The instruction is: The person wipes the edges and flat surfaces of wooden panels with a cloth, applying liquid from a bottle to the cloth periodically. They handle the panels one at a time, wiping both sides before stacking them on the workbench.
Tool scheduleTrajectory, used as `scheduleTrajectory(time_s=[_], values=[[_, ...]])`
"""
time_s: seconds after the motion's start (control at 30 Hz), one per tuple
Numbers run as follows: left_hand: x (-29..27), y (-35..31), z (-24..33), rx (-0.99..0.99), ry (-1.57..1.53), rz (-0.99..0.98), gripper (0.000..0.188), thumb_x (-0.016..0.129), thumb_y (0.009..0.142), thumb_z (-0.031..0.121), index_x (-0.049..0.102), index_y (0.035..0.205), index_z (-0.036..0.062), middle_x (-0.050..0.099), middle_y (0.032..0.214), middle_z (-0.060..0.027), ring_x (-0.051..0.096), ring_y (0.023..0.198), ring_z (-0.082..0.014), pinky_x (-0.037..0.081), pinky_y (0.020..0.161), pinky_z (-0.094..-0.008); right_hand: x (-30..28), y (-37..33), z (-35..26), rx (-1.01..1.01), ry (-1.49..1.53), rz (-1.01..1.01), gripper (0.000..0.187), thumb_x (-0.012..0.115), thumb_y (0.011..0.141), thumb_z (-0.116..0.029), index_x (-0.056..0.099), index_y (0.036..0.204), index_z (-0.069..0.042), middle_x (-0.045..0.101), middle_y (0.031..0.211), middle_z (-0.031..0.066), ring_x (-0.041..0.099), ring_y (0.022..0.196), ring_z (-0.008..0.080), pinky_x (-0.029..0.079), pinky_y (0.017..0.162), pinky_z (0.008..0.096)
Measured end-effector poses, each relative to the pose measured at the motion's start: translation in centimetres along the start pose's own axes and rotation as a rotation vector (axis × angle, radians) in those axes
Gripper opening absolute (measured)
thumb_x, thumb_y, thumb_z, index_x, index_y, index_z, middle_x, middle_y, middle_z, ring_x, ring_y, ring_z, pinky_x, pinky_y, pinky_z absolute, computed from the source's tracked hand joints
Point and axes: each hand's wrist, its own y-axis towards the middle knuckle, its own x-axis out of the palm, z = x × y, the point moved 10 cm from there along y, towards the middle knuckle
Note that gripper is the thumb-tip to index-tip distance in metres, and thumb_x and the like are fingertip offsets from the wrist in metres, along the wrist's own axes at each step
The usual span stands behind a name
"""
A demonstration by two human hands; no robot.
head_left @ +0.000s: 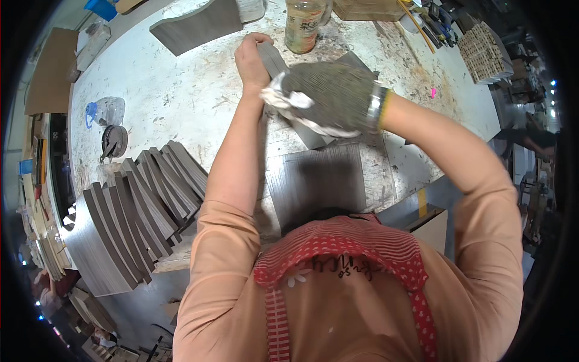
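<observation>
My bare left hand is closed around the far end of a narrow grey wood-grain board, which slants across the white worktable. Over the board's middle is my right hand, in a dark grey-green glove, its fingers wrapped round a crumpled white rag. The rag is pressed against the board, and the glove hides much of that board. Between the board and my body lies a flat, shiny grey panel. Part of another dark grey piece shows beyond the glove.
Several curved grey boards stand in a row at the near left. A curved panel and a bottle stand at the far side. A clear plastic jug and a dark round roll sit left. Tools lie far right.
</observation>
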Motion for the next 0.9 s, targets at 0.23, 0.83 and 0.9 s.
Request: scheduleTrajectory(time_s=[0.23,0.83,0.9], values=[[-0.9,0.0,-0.5,0.016,0.074,0.012,0.038,0.035,0.084,0.024,0.059,0.071,-0.0016,0.061,0.07,-0.0121,0.056,0.069,-0.023,0.042,0.068,-0.0308,-0.2,-4.6,-4.4,0.102,-0.069,-0.238,0.029,0.057,0.08,-0.011,0.057,0.11,-0.008,0.061,0.098,0.0115,0.062,0.074,0.0224,0.052,0.066,0.0333],[0.0,-0.6,-0.3,-0.128,-0.143,-0.057,0.034,0.034,0.088,0.026,0.055,0.076,0.0019,0.055,0.059,-0.0094,0.052,0.051,-0.0157,0.041,0.049,-0.0259,-1.4,-11.3,1.9,0.579,0.478,0.047,0.021,0.052,0.089,-0.023,0.06,0.103,-0.01,0.062,0.102,0.0074,0.061,0.092,0.0213,0.049,0.078,0.0335],[0.5,-0.5,0.3,-0.068,-0.072,-0.073,0.035,0.033,0.088,0.026,0.055,0.077,0.0016,0.055,0.058,-0.0099,0.052,0.051,-0.0158,0.041,0.049,-0.026,-0.8,-12.0,4.2,0.5,1.037,0.224,0.023,0.051,0.09,-0.026,0.059,0.106,-0.011,0.062,0.101,0.0064,0.06,0.096,0.0181,0.05,0.079,0.0326]])
